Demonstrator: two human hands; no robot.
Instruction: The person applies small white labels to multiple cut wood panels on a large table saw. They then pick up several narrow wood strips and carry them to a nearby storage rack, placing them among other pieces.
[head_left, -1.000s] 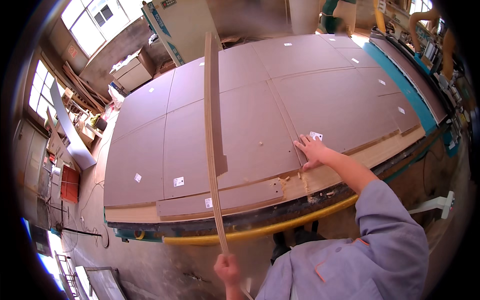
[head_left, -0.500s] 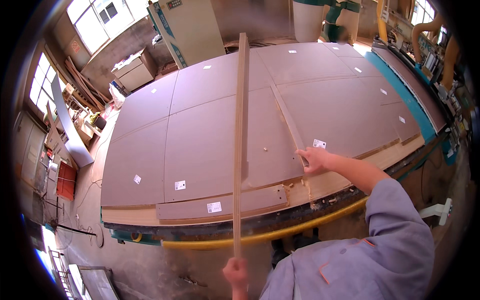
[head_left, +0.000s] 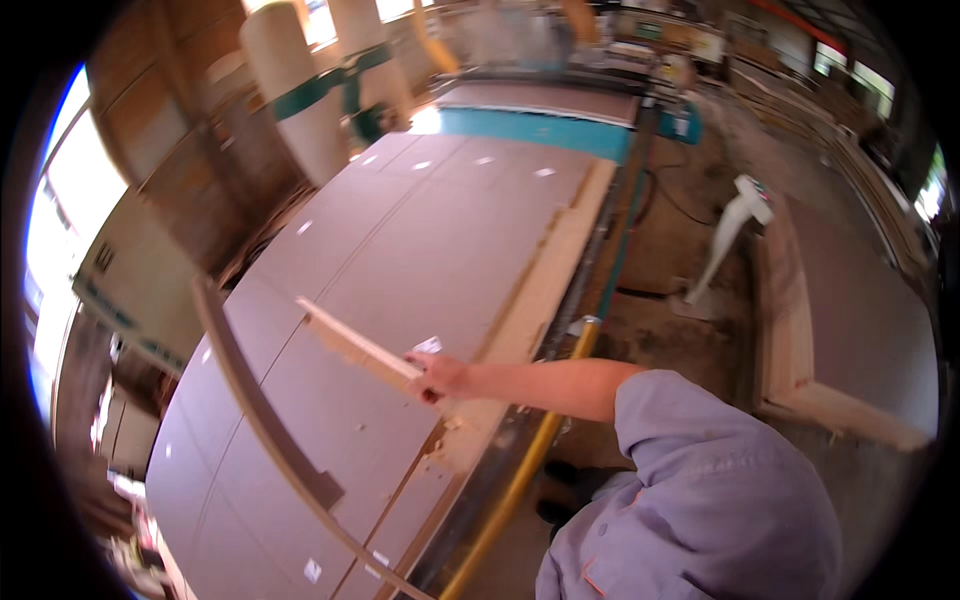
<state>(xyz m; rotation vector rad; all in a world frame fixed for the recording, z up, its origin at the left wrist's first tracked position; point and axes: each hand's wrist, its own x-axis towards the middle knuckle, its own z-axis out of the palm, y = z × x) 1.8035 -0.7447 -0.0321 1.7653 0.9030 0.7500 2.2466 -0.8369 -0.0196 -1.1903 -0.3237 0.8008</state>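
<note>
My right hand (head_left: 440, 378) is closed on the near end of a narrow grey-faced strip of board (head_left: 358, 338). The strip lies along a slot in the cut grey panels (head_left: 420, 235), with tan base board showing beside it. To the left, a long slim board strip (head_left: 262, 412) stretches across the panels and runs out at the lower edge of the picture. My left hand is not visible. Wood chips (head_left: 452, 424) lie by my right hand, next to a small white label (head_left: 428, 346).
A yellow rail (head_left: 512, 480) runs along the table's near edge. Beyond the panels lies a turquoise strip of machine bed (head_left: 530, 128). On the right stand a white pedestal (head_left: 722, 235) and a stack of grey-topped boards (head_left: 865, 300).
The view has swung to the right, so the machine end and board stack show more. My left hand has left the picture. My right hand still grips the short strip.
</note>
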